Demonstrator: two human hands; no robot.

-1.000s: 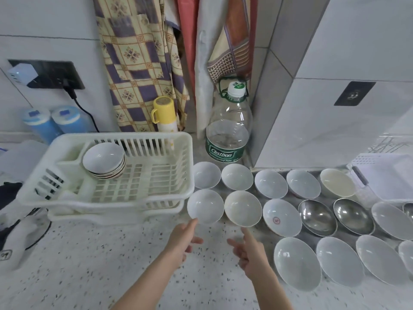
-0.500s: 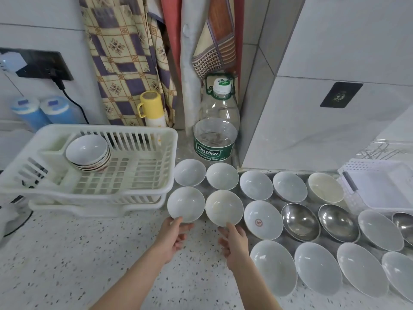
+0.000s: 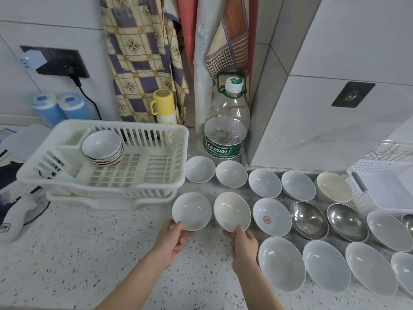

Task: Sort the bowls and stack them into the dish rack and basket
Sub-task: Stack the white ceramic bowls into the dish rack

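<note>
Beside the dish rack (image 3: 143,175), each hand's fingers (image 3: 178,231) pinch a bowl's (image 3: 191,210) near rim.

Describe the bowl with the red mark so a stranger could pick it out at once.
Start at the white dish rack on the left of the counter, then follow the middle row of bowls rightward. Past the two bowls that the hands grip comes the bowl with the red mark, just before two steel bowls. It alone shows a red emblem inside.

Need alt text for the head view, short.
A person's left hand grips a white bowl and the right hand a cream bowl on a speckled counter. Left, a white dish rack holds stacked bowls; more bowls stand right.
</note>
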